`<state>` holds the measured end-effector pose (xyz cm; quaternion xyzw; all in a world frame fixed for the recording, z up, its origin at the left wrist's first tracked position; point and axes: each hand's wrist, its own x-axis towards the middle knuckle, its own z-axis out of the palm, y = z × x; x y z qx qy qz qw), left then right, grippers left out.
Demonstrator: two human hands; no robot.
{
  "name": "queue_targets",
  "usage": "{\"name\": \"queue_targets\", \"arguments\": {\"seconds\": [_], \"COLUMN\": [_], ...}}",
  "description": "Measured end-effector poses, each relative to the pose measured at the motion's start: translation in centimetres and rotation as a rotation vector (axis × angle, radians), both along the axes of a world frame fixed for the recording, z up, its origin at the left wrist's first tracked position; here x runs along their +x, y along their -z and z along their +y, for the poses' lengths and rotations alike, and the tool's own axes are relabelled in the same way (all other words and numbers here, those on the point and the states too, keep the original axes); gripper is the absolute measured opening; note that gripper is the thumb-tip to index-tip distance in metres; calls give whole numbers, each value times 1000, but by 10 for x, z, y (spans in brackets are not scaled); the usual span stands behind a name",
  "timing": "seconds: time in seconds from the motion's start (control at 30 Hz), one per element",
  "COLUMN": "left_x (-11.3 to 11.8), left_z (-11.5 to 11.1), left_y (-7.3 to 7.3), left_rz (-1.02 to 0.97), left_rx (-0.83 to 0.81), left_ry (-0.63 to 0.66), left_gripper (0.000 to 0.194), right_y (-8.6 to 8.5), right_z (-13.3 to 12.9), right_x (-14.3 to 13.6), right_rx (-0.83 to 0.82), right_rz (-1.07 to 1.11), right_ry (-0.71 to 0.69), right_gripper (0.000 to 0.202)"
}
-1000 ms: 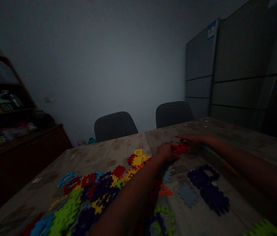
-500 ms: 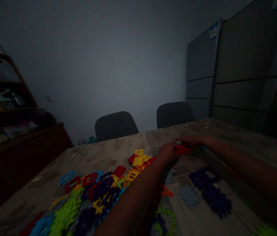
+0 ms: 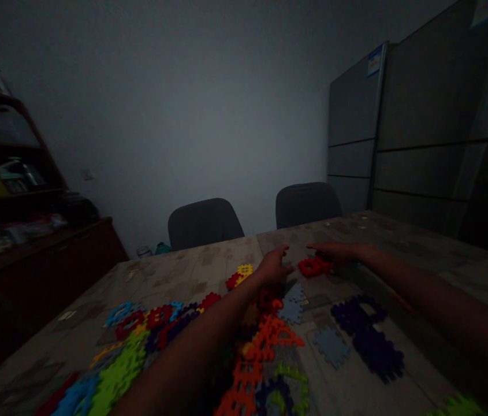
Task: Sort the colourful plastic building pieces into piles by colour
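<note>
My left hand (image 3: 275, 267) hovers over the table left of the red pieces, its fingers apart with nothing between them. Gear-edged red interlocking toy pieces (image 3: 310, 266) are in my right hand (image 3: 336, 253), whose fingers partly hide them. Below my left hand are grey-blue pieces (image 3: 292, 305) and some dark red ones. Orange pieces (image 3: 246, 375) lie nearer to me, partly covered by my left forearm. Yellow pieces (image 3: 245, 270) show just beyond that forearm.
Dark purple pieces (image 3: 367, 335) and a grey piece (image 3: 331, 345) lie on the right of the table (image 3: 192, 266). A colourful pile with green pieces (image 3: 118, 375) spreads at the left. Two chairs (image 3: 204, 222) stand behind the table, and a cabinet (image 3: 356, 115) at the right.
My left hand has come off the red pieces and moved left, its fingers spreading. My right hand stays at the red pieces. More grey-blue and orange pieces show now.
</note>
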<state>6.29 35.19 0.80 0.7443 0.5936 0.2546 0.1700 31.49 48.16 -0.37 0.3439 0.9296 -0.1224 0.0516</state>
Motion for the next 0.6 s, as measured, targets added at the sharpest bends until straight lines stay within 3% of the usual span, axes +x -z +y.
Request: {"name": "queue_targets", "arguments": {"seconds": [0.33,0.6], "left_x": [-90,-110], "left_z": [-79,-143], "left_y": [4,7], "left_rz": [-133,-169], "left_rx": [-10,-24], "left_ry": [35,81], "left_gripper": [43,52], "right_y": [-7,-10], "right_z": [-9,-33], "right_x": [-9,-55], "right_rx": [1,35], "right_rz": [5,12], "right_ry": [28,4], "right_gripper": [50,52]}}
